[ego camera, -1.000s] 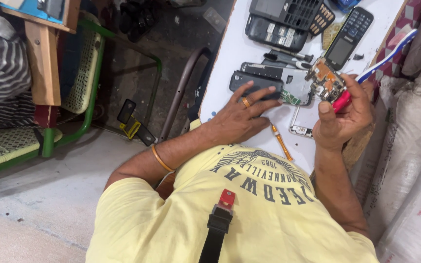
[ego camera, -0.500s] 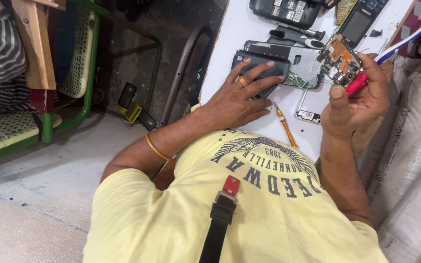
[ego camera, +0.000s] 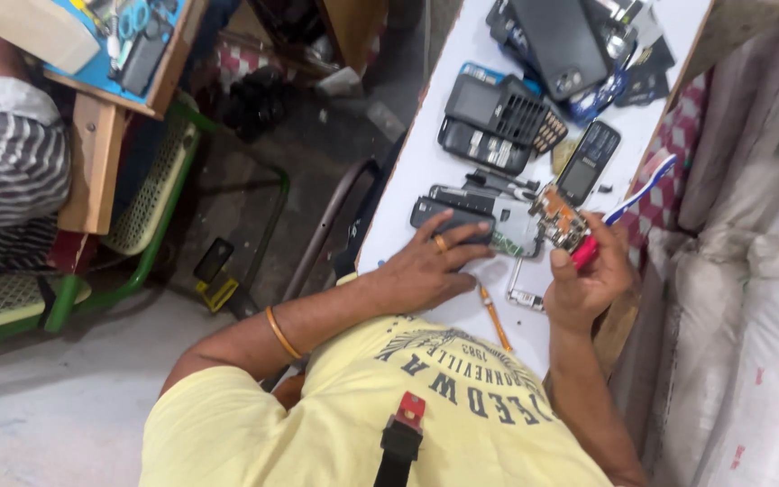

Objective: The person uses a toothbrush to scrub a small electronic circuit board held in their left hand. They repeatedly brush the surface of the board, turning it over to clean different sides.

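My left hand [ego camera: 426, 266], with a ring and an orange bangle, lies fingers-down on a dark phone body [ego camera: 451, 216] on the white table [ego camera: 426, 162], pinning it. My right hand [ego camera: 588, 281] grips a blue and white toothbrush [ego camera: 640, 188] with a red grip section. Its head points away to the right. A small circuit board [ego camera: 556, 218] sits at that hand's fingertips, next to an opened phone with a pale inner plate [ego camera: 516, 236].
Several phones, keypads and covers [ego camera: 534, 99] lie at the table's far end. An orange pencil-like tool [ego camera: 494, 317] and a small metal frame [ego camera: 525, 298] lie near me. White sacks [ego camera: 750, 298] stand right; a green chair [ego camera: 146, 225] and a person in stripes [ego camera: 11, 171] left.
The view has tilted, so more of the far table shows. My left hand stays on the dark phone body and my right hand keeps the toothbrush by the circuit board.
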